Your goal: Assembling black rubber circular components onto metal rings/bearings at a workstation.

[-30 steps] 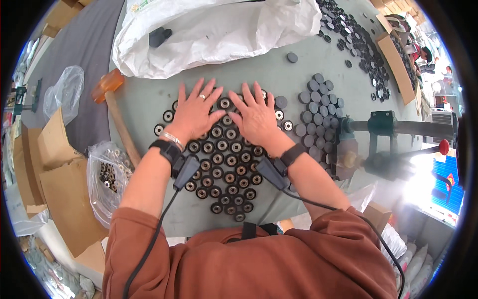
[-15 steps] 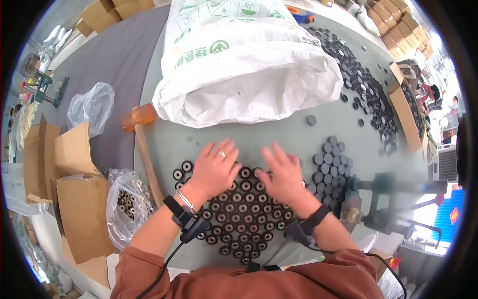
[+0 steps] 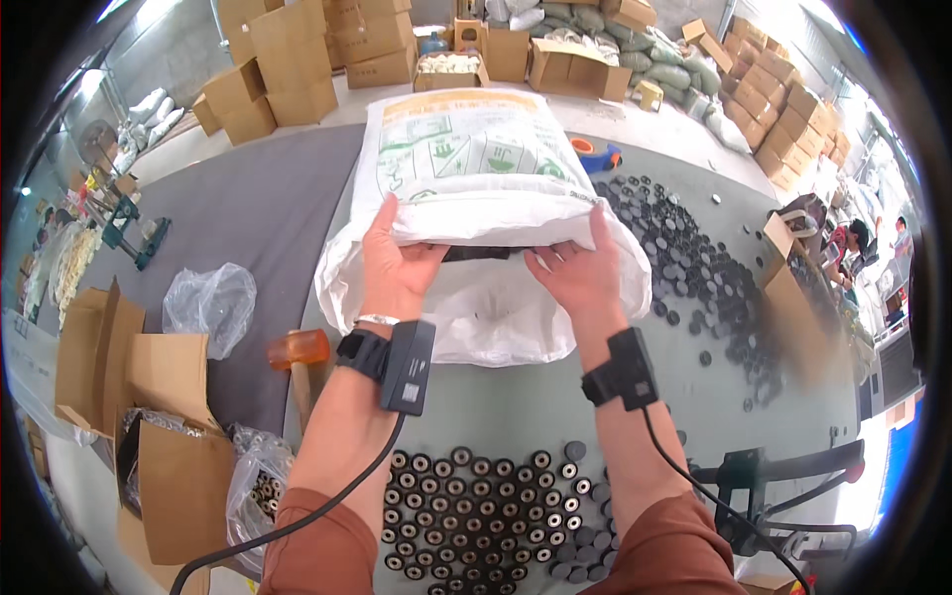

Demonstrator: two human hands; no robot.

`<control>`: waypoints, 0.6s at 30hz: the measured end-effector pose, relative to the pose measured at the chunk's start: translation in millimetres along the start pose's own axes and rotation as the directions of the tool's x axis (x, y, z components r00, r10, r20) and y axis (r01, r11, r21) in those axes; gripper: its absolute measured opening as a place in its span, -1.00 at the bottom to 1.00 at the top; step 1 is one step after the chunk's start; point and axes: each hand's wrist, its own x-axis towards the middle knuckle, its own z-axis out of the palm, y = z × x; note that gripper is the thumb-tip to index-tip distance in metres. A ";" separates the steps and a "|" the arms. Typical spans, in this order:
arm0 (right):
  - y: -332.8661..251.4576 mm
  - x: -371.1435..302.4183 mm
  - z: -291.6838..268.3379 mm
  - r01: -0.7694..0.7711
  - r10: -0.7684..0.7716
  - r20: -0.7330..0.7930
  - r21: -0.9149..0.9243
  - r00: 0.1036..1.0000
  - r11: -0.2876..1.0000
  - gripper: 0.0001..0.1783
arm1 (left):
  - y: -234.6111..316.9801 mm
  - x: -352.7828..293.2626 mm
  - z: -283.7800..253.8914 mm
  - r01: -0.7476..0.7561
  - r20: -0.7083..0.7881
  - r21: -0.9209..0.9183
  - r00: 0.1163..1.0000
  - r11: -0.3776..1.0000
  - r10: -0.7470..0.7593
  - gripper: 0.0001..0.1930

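Observation:
A white woven sack point(image 3: 466, 134) with green print lies on the table, its open mouth facing me. My left hand point(image 3: 399, 266) is closed on the upper rim of the mouth, thumb above and fingers tucked underneath. My right hand point(image 3: 583, 276) holds the same rim farther right in a similar grip. Between them the rim is lifted, and something dark point(image 3: 478, 254) shows just inside. Below my forearms, many black rollers with metal centres point(image 3: 476, 506) stand in a flat cluster. Plain dark discs point(image 3: 587, 547) lie beside them, partly hidden by my right arm.
A mallet with an orange head point(image 3: 299, 348) lies left of the sack, near a clear plastic bag point(image 3: 210, 305) and an open cardboard box point(image 3: 183, 486). Black round parts point(image 3: 684, 263) are scattered at right. A green hand press point(image 3: 744, 486) stands at lower right.
Both hands have moved from above the rollers, forward to the sack, and have taken hold of its upper rim. The view has tilted up, showing more of the room.

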 end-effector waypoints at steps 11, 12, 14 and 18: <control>19.1 -47.4 -21.6 0.072 -0.054 -0.152 0.118 0.987 0.990 -0.35 | -12.2 -65.5 9.1 0.149 0.076 -0.101 0.987 0.984 -0.141 -0.47; 23.2 -57.4 -32.0 0.014 0.000 -0.102 0.139 0.995 0.990 -0.32 | -15.9 -74.4 7.6 0.143 0.026 -0.060 0.990 0.988 -0.141 -0.49; 28.4 -80.9 -53.0 -0.068 0.078 -0.135 0.076 0.988 0.995 -0.31 | -25.1 -87.1 -16.3 0.191 -0.037 0.074 0.981 0.979 -0.189 -0.49; 46.5 -124.0 -74.1 -0.260 0.255 -0.049 -0.182 0.966 0.948 -0.42 | -3.9 -111.7 -52.8 0.217 -0.145 0.202 0.971 0.955 -0.190 -0.50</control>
